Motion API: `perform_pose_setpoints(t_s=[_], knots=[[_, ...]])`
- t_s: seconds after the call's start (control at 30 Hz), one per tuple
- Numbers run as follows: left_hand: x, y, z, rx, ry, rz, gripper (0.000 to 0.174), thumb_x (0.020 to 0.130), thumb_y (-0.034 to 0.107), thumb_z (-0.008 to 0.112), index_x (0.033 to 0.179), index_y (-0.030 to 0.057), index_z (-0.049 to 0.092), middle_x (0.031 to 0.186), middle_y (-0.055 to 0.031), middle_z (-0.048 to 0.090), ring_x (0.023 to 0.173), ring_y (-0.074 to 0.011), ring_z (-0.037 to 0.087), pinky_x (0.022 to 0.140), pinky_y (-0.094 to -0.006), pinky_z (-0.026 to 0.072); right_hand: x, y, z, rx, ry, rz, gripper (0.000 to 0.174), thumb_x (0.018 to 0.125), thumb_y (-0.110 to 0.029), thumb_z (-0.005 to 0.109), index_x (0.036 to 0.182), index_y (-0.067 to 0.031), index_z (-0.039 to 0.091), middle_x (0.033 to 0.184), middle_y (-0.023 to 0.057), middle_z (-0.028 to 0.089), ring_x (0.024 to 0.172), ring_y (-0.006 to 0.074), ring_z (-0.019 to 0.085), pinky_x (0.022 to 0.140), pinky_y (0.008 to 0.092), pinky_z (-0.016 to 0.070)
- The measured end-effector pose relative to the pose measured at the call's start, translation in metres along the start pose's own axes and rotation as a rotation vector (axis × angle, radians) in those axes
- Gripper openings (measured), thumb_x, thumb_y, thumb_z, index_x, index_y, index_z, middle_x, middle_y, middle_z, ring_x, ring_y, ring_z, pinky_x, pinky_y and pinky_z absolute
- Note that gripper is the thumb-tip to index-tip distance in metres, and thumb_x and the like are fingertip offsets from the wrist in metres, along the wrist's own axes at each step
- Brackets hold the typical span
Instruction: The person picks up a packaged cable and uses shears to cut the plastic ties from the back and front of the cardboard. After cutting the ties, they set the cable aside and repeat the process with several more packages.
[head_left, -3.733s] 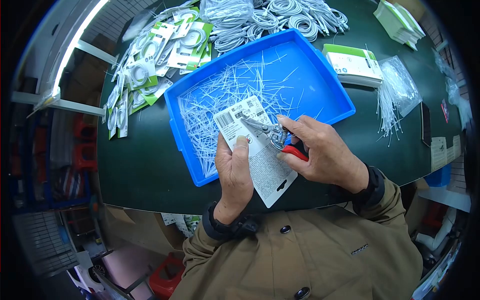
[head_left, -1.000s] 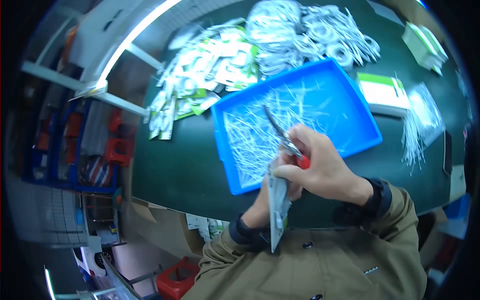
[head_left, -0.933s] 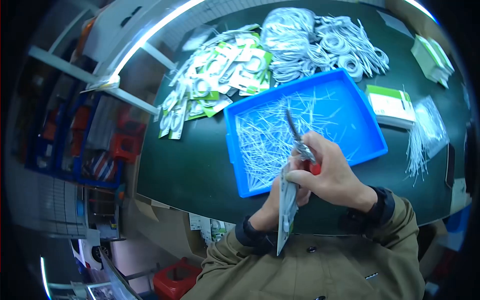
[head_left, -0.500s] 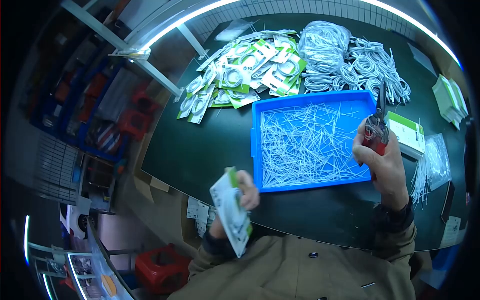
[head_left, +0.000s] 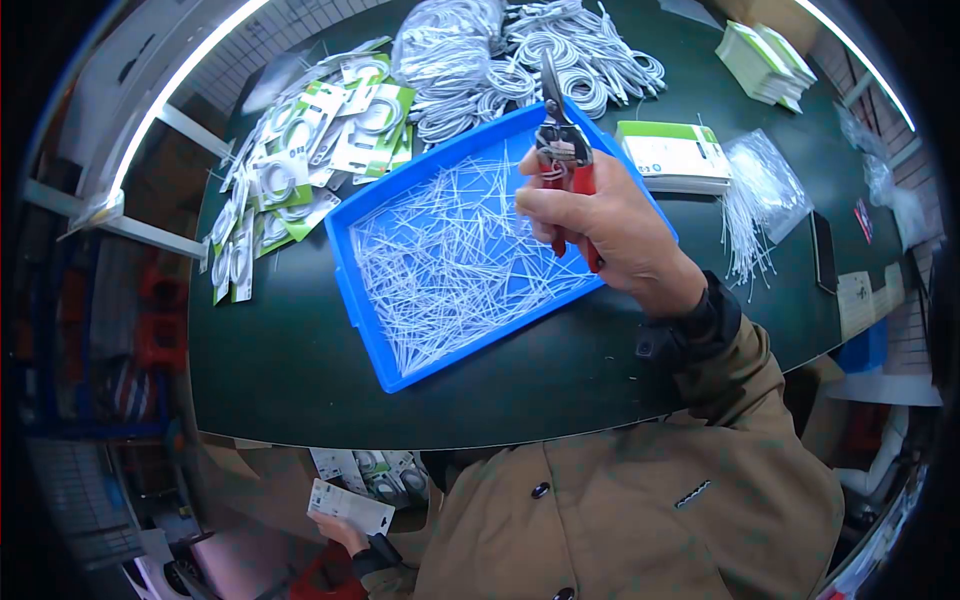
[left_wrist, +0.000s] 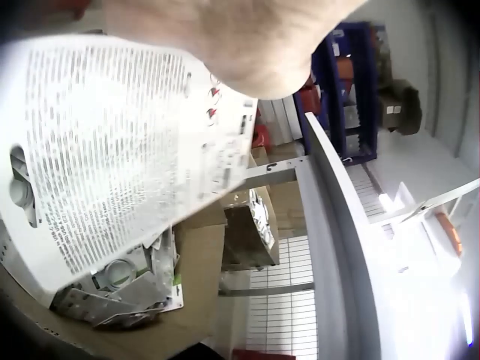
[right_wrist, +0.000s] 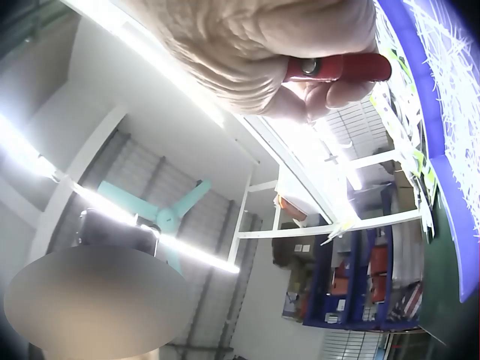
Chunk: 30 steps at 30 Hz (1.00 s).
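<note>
Low on the left in the head view, below the table edge, the left hand (head_left: 343, 534) holds a white printed card pack (head_left: 350, 507) by its edge over a cardboard box of packs. The left wrist view shows the card's text side (left_wrist: 112, 142) close beneath the hand (left_wrist: 247, 37). Above the blue tray (head_left: 360, 325), the right hand (head_left: 625, 225) grips red-handled cutters (head_left: 563, 145), blades pointing to the far side. White cut tie pieces (head_left: 440, 270) lie in the tray. In the right wrist view, a red handle (right_wrist: 345, 68) shows in the hand (right_wrist: 240, 45).
Packed cables (head_left: 280, 180) lie at the back left, with coiled cables (head_left: 540, 55) beside them. On the right are a card stack (head_left: 672, 155), white ties (head_left: 743, 225) and a phone (head_left: 823, 252). The box (left_wrist: 199, 262) holds several packs (left_wrist: 120, 289).
The hands have moved apart. The left hand has carried the card pack from in front of the tray down over the box; the right hand keeps the cutters. The head view has shifted.
</note>
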<state>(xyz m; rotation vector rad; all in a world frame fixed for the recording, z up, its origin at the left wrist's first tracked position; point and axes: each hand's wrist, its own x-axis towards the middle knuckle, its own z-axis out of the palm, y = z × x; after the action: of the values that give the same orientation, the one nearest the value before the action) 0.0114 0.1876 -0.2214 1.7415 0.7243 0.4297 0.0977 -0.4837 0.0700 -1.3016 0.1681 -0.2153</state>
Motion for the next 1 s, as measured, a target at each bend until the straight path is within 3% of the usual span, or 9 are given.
perform_pose_setpoints(t_s=[0.13, 0.2, 0.3, 0.4, 0.53, 0.7, 0.8, 0.9, 1.0], knots=[[0.028, -0.024, -0.028, 0.204, -0.148, -0.197, 0.072, 0.115, 0.059, 0.036, 0.125, -0.0072, 0.062, 0.115, -0.0156, 0.067, 0.101, -0.0275, 0.065, 0.087, -0.0447, 0.0557, 0.002, 0.004, -0.006, 0.000, 0.006, 0.007, 0.032, 0.093, -0.014, 0.081, 0.115, -0.0011, 0.062, 0.093, 0.0079, 0.070, 0.072, 0.0114, 0.062, 0.063, 0.0265, 0.0504], [0.011, 0.007, -0.001, 0.443, 0.117, 0.061, 0.064, 0.115, 0.052, 0.039, 0.126, -0.0062, 0.063, 0.117, -0.0155, 0.066, 0.103, -0.0269, 0.065, 0.086, -0.0438, 0.0561, 0.006, 0.005, -0.009, -0.004, 0.006, 0.021, 0.036, 0.093, -0.012, 0.080, 0.121, -0.0013, 0.060, 0.094, 0.0061, 0.066, 0.075, 0.0128, 0.062, 0.068, 0.0277, 0.0512], [0.017, 0.079, 0.046, 0.328, 0.235, 0.296, 0.049, 0.113, 0.040, 0.046, 0.128, -0.0048, 0.063, 0.121, -0.0144, 0.067, 0.106, -0.0244, 0.065, 0.089, -0.0405, 0.0568, 0.011, 0.008, -0.013, -0.094, 0.159, -0.044, 0.038, 0.096, -0.015, 0.078, 0.127, -0.0011, 0.060, 0.105, 0.0088, 0.071, 0.085, 0.0126, 0.064, 0.075, 0.0262, 0.0518], [0.034, 0.174, 0.103, 0.153, 0.176, 0.460, 0.037, 0.112, 0.027, 0.054, 0.129, -0.0034, 0.063, 0.125, -0.0133, 0.067, 0.110, -0.0219, 0.066, 0.092, -0.0372, 0.0575, 0.016, 0.013, -0.019, -0.001, 0.227, -0.093, 0.043, 0.099, -0.018, 0.075, 0.135, 0.0004, 0.059, 0.115, 0.0092, 0.070, 0.090, 0.0110, 0.063, 0.078, 0.0258, 0.0511], [0.050, 0.279, 0.201, 0.126, -0.102, 0.700, 0.027, 0.108, 0.013, 0.065, 0.131, -0.0013, 0.063, 0.128, -0.0113, 0.067, 0.112, -0.0185, 0.067, 0.094, -0.0333, 0.0583, 0.014, 0.008, -0.014, 0.054, 0.213, -0.092, 0.046, 0.100, -0.020, 0.075, 0.137, 0.0028, 0.060, 0.105, 0.0077, 0.065, 0.084, 0.0091, 0.060, 0.073, 0.0254, 0.0509], [0.075, 0.334, 0.341, 0.338, -0.379, 1.147, 0.050, 0.088, -0.001, 0.075, 0.135, 0.0046, 0.062, 0.122, -0.0133, 0.066, 0.114, -0.0298, 0.065, 0.096, -0.0416, 0.0560, 0.015, 0.014, -0.018, 0.058, 0.151, -0.094, 0.047, 0.101, -0.019, 0.074, 0.139, 0.0039, 0.059, 0.104, 0.0077, 0.065, 0.082, 0.0089, 0.059, 0.073, 0.0257, 0.0507], [0.086, 0.348, 0.412, 0.526, -0.424, 1.456, 0.070, 0.078, -0.010, 0.068, 0.145, 0.0088, 0.058, 0.130, -0.0159, 0.062, 0.127, -0.0406, 0.056, 0.109, -0.0492, 0.0476, 0.016, 0.014, -0.019, 0.030, 0.140, -0.081, 0.046, 0.101, -0.019, 0.074, 0.138, 0.0034, 0.059, 0.104, 0.0068, 0.065, 0.082, 0.0090, 0.059, 0.072, 0.0259, 0.0504], [0.100, 0.349, 0.466, 0.659, -0.367, 1.637, 0.081, 0.078, -0.007, 0.065, 0.155, 0.0096, 0.049, 0.134, -0.0154, 0.059, 0.130, -0.0390, 0.053, 0.109, -0.0498, 0.0454, 0.016, 0.010, -0.021, -0.046, 0.135, -0.044, 0.049, 0.101, -0.018, 0.070, 0.142, 0.0050, 0.054, 0.104, 0.0060, 0.063, 0.082, 0.0087, 0.059, 0.072, 0.0264, 0.0492], [0.102, 0.345, 0.493, 0.788, -0.418, 1.465, 0.087, 0.077, -0.001, 0.066, 0.160, 0.0085, 0.043, 0.134, -0.0161, 0.057, 0.128, -0.0395, 0.052, 0.109, -0.0517, 0.0431, 0.018, 0.009, -0.023, -0.049, 0.116, -0.009, 0.049, 0.100, -0.016, 0.070, 0.142, 0.0047, 0.054, 0.105, 0.0061, 0.063, 0.082, 0.0088, 0.058, 0.072, 0.0264, 0.0491]])
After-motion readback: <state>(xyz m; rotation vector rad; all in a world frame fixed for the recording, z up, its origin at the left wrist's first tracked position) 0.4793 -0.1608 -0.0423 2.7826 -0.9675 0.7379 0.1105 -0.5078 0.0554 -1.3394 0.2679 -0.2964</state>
